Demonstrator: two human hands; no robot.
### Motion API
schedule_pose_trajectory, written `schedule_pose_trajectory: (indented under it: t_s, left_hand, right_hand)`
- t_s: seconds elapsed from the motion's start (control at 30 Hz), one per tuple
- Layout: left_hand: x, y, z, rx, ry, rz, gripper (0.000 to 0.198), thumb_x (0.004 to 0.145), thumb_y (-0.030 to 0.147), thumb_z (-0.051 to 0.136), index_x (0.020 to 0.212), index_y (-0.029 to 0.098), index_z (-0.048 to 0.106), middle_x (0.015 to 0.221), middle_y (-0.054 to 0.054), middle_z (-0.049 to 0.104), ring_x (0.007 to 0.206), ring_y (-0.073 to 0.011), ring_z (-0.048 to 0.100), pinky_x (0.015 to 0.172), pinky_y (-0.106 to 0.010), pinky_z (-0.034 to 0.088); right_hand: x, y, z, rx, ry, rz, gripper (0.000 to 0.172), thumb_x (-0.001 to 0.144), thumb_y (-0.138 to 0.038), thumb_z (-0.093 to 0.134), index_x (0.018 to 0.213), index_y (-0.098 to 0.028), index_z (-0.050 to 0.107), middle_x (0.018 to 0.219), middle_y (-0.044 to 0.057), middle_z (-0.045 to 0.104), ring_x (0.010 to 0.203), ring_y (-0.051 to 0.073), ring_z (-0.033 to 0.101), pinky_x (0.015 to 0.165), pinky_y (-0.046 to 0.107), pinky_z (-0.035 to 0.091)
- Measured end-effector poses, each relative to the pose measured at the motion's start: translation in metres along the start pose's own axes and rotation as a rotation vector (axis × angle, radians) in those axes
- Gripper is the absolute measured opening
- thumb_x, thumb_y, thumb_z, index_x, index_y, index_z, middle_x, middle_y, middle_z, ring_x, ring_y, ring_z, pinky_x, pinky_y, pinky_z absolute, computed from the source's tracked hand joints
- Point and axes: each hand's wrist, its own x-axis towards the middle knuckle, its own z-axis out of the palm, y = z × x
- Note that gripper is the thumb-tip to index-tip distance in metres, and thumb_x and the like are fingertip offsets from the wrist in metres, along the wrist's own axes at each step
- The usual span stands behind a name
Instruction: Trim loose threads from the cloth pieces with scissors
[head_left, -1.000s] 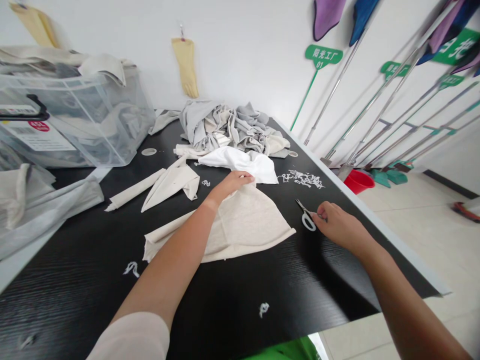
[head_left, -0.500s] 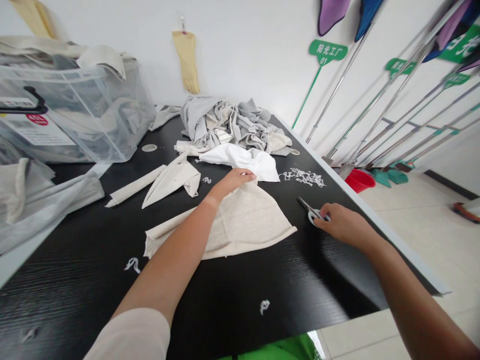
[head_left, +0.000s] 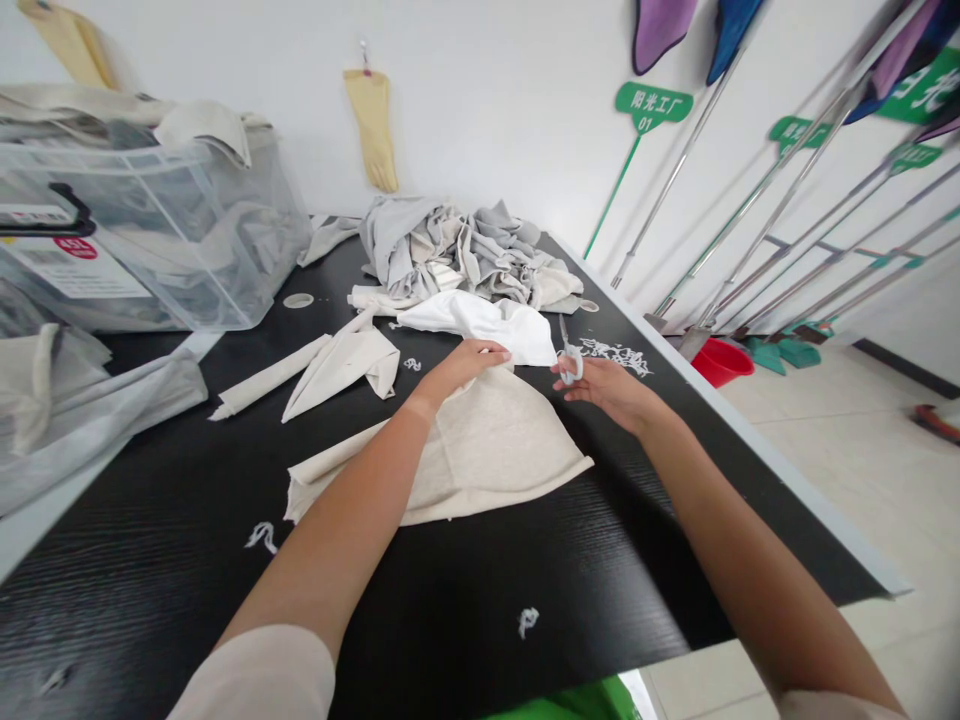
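Observation:
A beige piece of cloth (head_left: 480,450) lies flat on the black table (head_left: 150,560), folded to a rough triangle. My left hand (head_left: 465,362) pinches its far tip, fingers closed on the fabric. My right hand (head_left: 600,385) hovers just right of that tip and holds small scissors (head_left: 568,358) with white handles, blades pointing up and away. A white cloth (head_left: 487,322) lies directly behind both hands.
A heap of grey and beige fabric (head_left: 457,250) sits at the back. Folded beige strips (head_left: 330,365) lie to the left. A clear plastic bin (head_left: 142,230) stands at the far left. White thread scraps (head_left: 611,352) lie near the table's right edge. Mop poles (head_left: 750,190) lean on the wall.
My right hand picked the scissors up from the table near the right edge and carried them left and farther away, up to the cloth's tip. My left hand stayed put.

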Motion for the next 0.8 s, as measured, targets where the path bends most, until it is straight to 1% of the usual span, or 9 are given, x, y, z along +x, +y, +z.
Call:
schedule_pose_trajectory:
  t_s: [0.07,0.13,0.27,0.33,0.43,0.5,0.57,0.7,0.8]
  left_hand:
    - [-0.001,0.0,-0.001,-0.02,-0.011,0.01,0.043,0.082,0.056,0.075,0.098,0.017,0.083,0.105,-0.006,0.08,0.103,-0.0248,0.068,0.098,-0.033,0.047]
    - [-0.001,0.001,-0.002,-0.023,-0.024,0.009,0.043,0.081,0.055,0.076,0.099,0.017,0.084,0.106,-0.007,0.081,0.103,-0.0253,0.069,0.099,-0.034,0.047]
    - [-0.002,0.002,-0.003,-0.007,-0.05,0.002,0.044,0.079,0.055,0.079,0.099,0.017,0.084,0.104,-0.008,0.081,0.1,-0.0257,0.069,0.096,-0.035,0.048]
    - [-0.002,0.004,-0.002,-0.019,-0.065,-0.002,0.044,0.078,0.055,0.079,0.099,0.016,0.084,0.101,-0.008,0.08,0.098,-0.0254,0.068,0.095,-0.035,0.048]
    - [-0.003,0.01,0.001,-0.052,-0.117,0.003,0.04,0.08,0.051,0.078,0.098,0.015,0.083,0.098,-0.007,0.08,0.096,-0.0245,0.068,0.095,-0.035,0.048]
    - [-0.004,0.013,0.003,-0.073,-0.146,0.009,0.038,0.08,0.049,0.077,0.097,0.015,0.083,0.097,-0.006,0.079,0.096,-0.0243,0.068,0.096,-0.034,0.047]
    - [-0.005,0.014,0.004,-0.094,-0.159,0.011,0.037,0.08,0.047,0.077,0.097,0.015,0.083,0.098,-0.007,0.08,0.097,-0.0249,0.068,0.097,-0.035,0.047]
    - [-0.005,0.013,0.004,-0.126,-0.16,0.03,0.041,0.08,0.049,0.077,0.101,0.015,0.083,0.108,-0.008,0.08,0.107,-0.0277,0.068,0.103,-0.036,0.046]
    - [-0.005,0.011,0.003,-0.135,-0.15,0.032,0.044,0.079,0.051,0.078,0.104,0.015,0.083,0.111,-0.008,0.08,0.109,-0.0277,0.068,0.106,-0.036,0.044]
  right_hand:
    - [0.008,0.005,0.009,-0.031,-0.015,-0.03,0.042,0.078,-0.054,0.088,0.1,-0.018,0.081,0.104,0.01,0.075,0.094,0.022,0.071,0.072,0.029,0.059]
    - [0.01,0.012,0.015,-0.1,-0.023,-0.058,0.042,0.079,-0.055,0.087,0.097,-0.018,0.081,0.096,0.009,0.074,0.094,0.022,0.069,0.073,0.029,0.058]
    - [0.004,0.023,0.02,-0.186,-0.001,-0.079,0.046,0.079,-0.061,0.084,0.091,-0.018,0.077,0.086,0.006,0.071,0.085,0.02,0.064,0.07,0.03,0.054]
    - [0.0,0.025,0.02,-0.222,0.002,-0.108,0.047,0.082,-0.064,0.08,0.091,-0.018,0.074,0.083,0.005,0.068,0.079,0.019,0.062,0.066,0.03,0.051]
    - [-0.005,0.025,0.022,-0.379,0.021,-0.207,0.044,0.089,-0.064,0.071,0.089,-0.02,0.071,0.087,0.003,0.064,0.076,0.018,0.058,0.065,0.031,0.047]
    - [-0.008,0.025,0.025,-0.523,0.057,-0.297,0.041,0.092,-0.062,0.068,0.085,-0.021,0.068,0.09,0.002,0.061,0.081,0.019,0.057,0.07,0.032,0.045]
    - [-0.01,0.025,0.028,-0.618,0.074,-0.366,0.041,0.096,-0.06,0.064,0.081,-0.022,0.065,0.091,0.002,0.059,0.086,0.02,0.057,0.076,0.033,0.044]
    - [-0.009,0.029,0.03,-0.687,0.077,-0.411,0.041,0.1,-0.058,0.059,0.079,-0.023,0.057,0.093,0.002,0.055,0.087,0.02,0.055,0.08,0.034,0.041]
    - [-0.006,0.032,0.027,-0.678,0.064,-0.416,0.041,0.102,-0.055,0.056,0.077,-0.023,0.053,0.092,0.002,0.053,0.09,0.021,0.055,0.082,0.035,0.041]
